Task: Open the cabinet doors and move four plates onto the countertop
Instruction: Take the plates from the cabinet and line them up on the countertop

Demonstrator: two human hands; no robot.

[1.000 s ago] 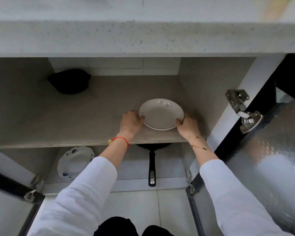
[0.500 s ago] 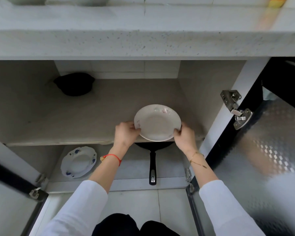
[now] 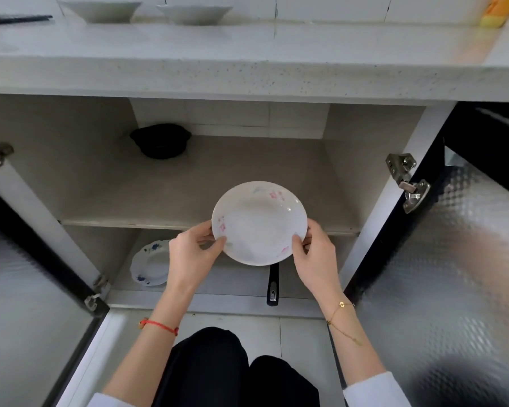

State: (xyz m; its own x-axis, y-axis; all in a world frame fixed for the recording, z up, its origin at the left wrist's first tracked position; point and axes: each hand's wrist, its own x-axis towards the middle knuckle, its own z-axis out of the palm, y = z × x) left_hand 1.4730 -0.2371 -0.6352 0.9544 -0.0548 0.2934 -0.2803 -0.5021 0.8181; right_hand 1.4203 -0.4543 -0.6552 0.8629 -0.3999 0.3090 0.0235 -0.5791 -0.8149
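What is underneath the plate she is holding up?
Below the pink-flowered plate, held by the left hand and right hand, a black pan handle sticks out on the bottom shelf. The pan's body is hidden.

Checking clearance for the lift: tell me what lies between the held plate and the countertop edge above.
Nothing: the head view shows only open cabinet space between plate and countertop.

No writing can be read anywhere here — no label, brand, number or sign. The plate [image 3: 259, 223] carries only pink flower marks, the scalloped plate [image 3: 150, 264] below only blue ones, and the yellow packet [image 3: 495, 10] on the countertop [image 3: 247, 63] is too blurred to make out.
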